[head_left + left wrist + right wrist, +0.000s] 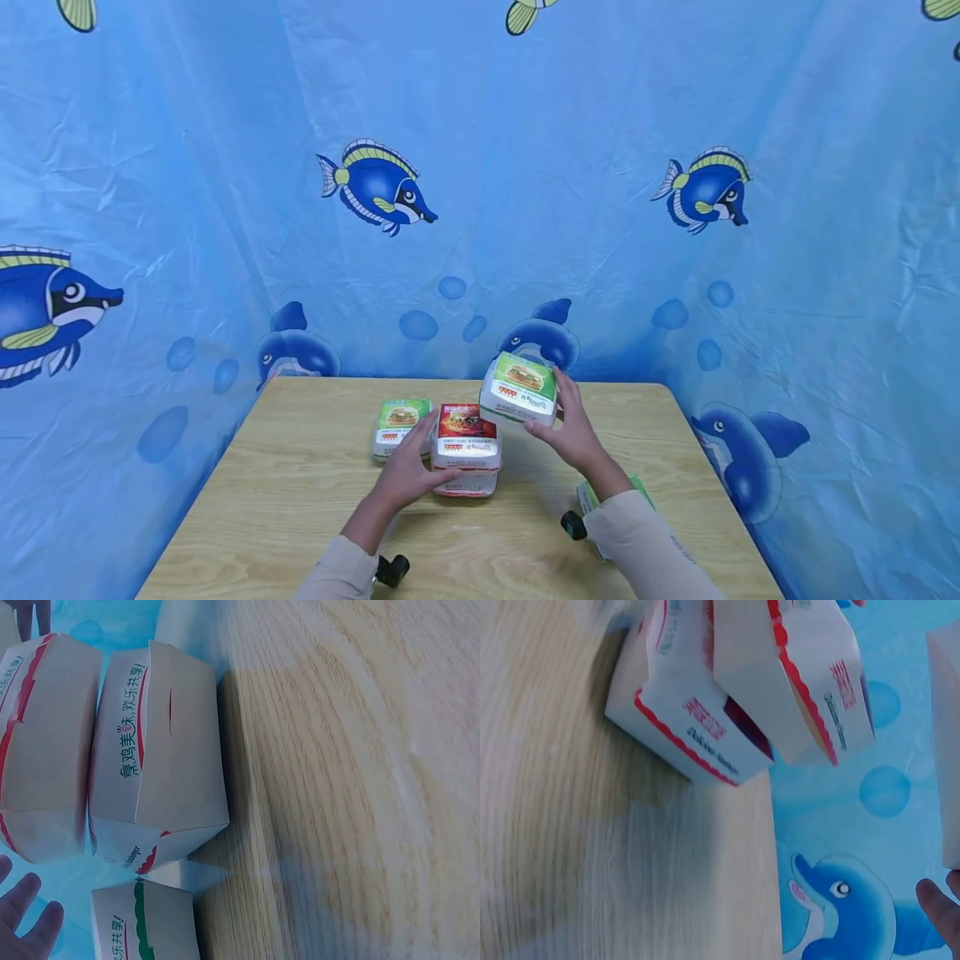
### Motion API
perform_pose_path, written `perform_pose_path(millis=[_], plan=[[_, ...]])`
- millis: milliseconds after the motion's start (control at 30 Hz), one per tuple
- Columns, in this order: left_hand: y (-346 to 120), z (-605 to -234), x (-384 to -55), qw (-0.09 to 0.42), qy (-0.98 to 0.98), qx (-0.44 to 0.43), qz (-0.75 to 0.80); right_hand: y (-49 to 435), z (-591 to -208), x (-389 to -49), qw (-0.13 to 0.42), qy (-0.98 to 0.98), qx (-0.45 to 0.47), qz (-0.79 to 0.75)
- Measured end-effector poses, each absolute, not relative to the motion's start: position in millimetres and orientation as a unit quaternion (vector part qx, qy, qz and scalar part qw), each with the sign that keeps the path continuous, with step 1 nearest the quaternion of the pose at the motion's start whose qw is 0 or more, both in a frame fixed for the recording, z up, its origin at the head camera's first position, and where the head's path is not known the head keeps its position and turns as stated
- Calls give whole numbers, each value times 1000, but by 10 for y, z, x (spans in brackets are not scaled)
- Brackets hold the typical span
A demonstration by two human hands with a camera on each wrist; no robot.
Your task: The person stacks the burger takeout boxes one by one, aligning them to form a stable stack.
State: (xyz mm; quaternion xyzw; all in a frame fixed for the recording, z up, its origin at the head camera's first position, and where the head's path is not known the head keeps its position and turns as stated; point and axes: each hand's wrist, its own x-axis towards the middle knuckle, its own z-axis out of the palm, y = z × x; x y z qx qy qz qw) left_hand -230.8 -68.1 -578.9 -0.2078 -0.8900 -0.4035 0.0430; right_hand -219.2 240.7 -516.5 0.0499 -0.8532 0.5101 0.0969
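Pale sleeves (645,542) enter at the bottom edge, a small black device (573,526) showing at the right wrist and another at the left. Out of them reach two bare hands. Thumb and fingers of the right hand (570,429) are clamped on a green-topped burger carton (519,389), pinching its right end and lower corner; this carton is tilted and raised off the table, up and to the right of a stack of two. The left hand (408,471) has its thumb and fingers spread apart at the left of that stack; whether it touches the cardboard, I cannot tell. A red-topped carton (467,436) sits slightly askew upon the lower carton (465,484), which rests on the table. Just left of the stack, behind the left hand's fingers, stands a second green-topped carton (402,423). Another carton (588,498) lies partly hidden under the right forearm. Beneath everything spreads the wood-grain table (300,475), and beyond its edges hangs a blue backdrop (525,233) printed with fish, bubbles and dolphins
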Motion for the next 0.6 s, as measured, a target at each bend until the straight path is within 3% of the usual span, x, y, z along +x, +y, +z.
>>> perform_pose_path(millis=[600], plan=[[-642,-5736,-2307,43,-893,-189,-406,2098,-5183,-2183,73,-857,124,494]])
